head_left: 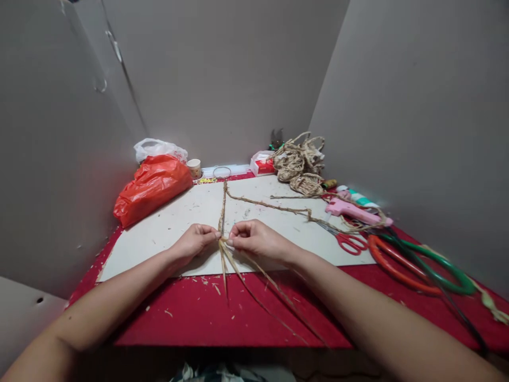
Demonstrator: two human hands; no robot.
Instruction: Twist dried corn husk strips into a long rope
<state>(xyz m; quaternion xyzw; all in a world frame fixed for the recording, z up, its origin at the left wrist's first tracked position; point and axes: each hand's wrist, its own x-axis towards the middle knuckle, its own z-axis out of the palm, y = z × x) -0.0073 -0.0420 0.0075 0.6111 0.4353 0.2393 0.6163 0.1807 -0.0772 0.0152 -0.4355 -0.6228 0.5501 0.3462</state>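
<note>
A narrow braid of straw-coloured strands (pixel 222 209) runs up the middle of a white board (pixel 270 249). At its lower end my left hand (pixel 194 240) pinches the braid with thumb and forefinger. Just to the right, my right hand (pixel 254 239) is closed in a pinch on one of the strands. Loose strands (pixel 242 281) fan down from between the fingers, over the board's front edge and onto the red cloth. From the braid's top, a brown twisted cord (pixel 270 203) trails off to the right.
An orange plastic bag (pixel 157 180) sits at left, beside a paper cup (pixel 194 167). Coiled rope (pixel 296 162) is heaped at the back right. Red-handled scissors (pixel 350 244), a pink glue gun (pixel 353 212) and large shears with orange and green handles (pixel 401 270) lie at right. Grey walls enclose the table.
</note>
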